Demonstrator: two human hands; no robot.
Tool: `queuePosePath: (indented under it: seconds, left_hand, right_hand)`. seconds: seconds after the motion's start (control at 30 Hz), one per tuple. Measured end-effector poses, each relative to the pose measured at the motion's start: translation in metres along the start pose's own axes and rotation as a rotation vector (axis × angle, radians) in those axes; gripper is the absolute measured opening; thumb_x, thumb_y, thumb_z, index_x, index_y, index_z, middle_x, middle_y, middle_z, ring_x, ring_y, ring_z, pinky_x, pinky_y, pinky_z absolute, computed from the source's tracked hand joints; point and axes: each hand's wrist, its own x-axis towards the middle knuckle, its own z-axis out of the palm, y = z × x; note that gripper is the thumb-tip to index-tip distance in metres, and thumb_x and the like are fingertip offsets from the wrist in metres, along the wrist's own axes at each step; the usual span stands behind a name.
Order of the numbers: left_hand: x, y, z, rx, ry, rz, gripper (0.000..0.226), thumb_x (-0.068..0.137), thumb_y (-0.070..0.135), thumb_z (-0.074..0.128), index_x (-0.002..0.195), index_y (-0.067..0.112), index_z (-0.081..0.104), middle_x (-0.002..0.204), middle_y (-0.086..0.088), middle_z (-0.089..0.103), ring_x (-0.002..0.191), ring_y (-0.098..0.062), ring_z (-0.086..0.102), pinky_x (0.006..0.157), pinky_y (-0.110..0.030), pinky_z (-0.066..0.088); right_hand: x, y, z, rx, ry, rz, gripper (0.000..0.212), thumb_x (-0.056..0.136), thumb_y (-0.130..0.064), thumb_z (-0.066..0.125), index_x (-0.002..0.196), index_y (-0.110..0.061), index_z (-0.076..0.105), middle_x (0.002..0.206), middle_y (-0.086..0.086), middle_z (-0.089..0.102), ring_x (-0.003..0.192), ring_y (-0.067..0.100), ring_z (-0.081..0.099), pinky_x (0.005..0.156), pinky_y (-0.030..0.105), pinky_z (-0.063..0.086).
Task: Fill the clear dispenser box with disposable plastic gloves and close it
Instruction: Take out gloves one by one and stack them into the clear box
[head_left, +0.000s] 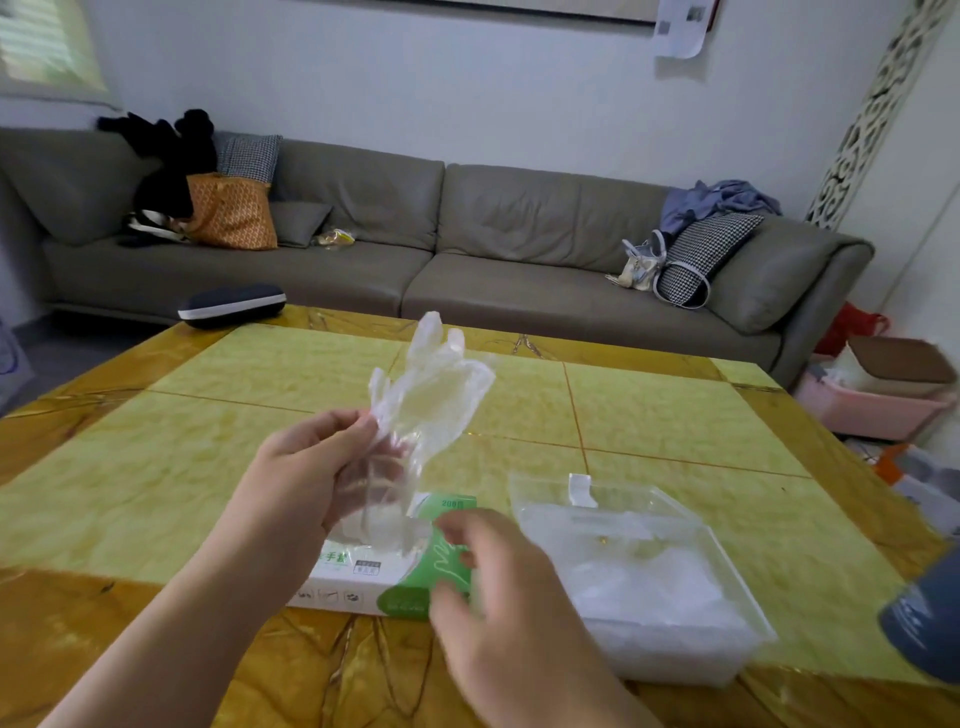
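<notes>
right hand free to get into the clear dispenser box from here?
Probably yes. The right hand holds nothing and hovers just left of the clear dispenser box, whose lid stands open. Nothing lies between them; the left hand holds a glove off to the side.

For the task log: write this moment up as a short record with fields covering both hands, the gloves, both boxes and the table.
left hand: the left hand pinches a clear plastic glove with its fingers, raised above the table
right hand: the right hand hangs over the retail box, fingers loosely curled, blurred, holding nothing
retail box: a green and white glove box lies flat near the table's front edge
dispenser: the clear dispenser box is open, gloves already inside, right of the retail box
table: yellow-green stone table
</notes>
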Motion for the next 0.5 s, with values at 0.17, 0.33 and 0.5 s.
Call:
queuePosePath:
  seconds: [0.17,0.33,0.5]
  left_hand:
    - [-0.017,-0.016,0.026,0.059,-0.141,-0.047,0.021,0.100,0.015,0.060,0.104,-0.003,0.069,0.090,-0.018,0.075,0.073,-0.024,0.072,0.061,-0.029,0.062]
    - [-0.038,-0.024,0.052,0.145,-0.233,-0.044,0.025,0.092,0.036,0.066,0.092,0.015,0.079,0.089,-0.015,0.078,0.077,-0.028,0.075,0.068,-0.031,0.061]
    - [-0.036,-0.032,0.054,0.374,-0.175,0.081,0.011,0.090,0.026,0.077,0.091,0.016,0.076,0.079,-0.009,0.078,0.067,-0.021,0.071,0.062,-0.026,0.055]
  right_hand:
    - [0.010,-0.003,-0.035,0.855,0.050,0.250,0.049,0.079,-0.058,0.076,0.109,-0.020,0.077,0.100,-0.001,0.076,0.094,0.019,0.075,0.085,0.045,0.063]
    - [0.013,0.006,-0.039,0.688,0.284,0.311,0.007,0.095,-0.016,0.075,0.096,-0.010,0.078,0.082,0.011,0.078,0.069,0.028,0.075,0.058,0.039,0.060]
    - [0.012,0.018,-0.048,0.675,0.232,0.289,0.008,0.097,-0.007,0.071,0.090,-0.007,0.073,0.068,0.014,0.068,0.057,0.029,0.065,0.053,0.037,0.057]
